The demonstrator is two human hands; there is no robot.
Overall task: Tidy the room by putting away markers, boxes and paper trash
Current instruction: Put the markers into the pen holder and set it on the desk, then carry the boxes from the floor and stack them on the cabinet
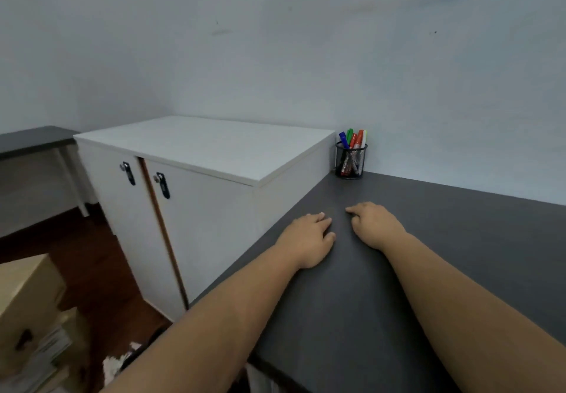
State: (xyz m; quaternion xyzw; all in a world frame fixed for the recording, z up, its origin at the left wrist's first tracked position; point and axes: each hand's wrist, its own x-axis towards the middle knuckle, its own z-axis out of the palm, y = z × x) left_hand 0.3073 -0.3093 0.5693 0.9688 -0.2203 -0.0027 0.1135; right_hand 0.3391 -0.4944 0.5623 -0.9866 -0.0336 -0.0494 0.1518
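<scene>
Both of my hands rest palm down on the dark grey table (428, 270), side by side and holding nothing. My left hand (309, 239) lies near the table's left edge, my right hand (375, 224) just to its right. Several coloured markers (352, 139) stand upright in a black mesh cup (350, 161) at the table's far corner against the wall. Cardboard boxes (27, 306) are stacked at the lower left on the floor. White paper scraps (115, 365) lie on the floor below my left forearm.
A white two-door cabinet (196, 178) with black handles stands against the table's left side, its doors slightly ajar. A second grey table (33, 138) is at the far left. The floor is dark red-brown wood.
</scene>
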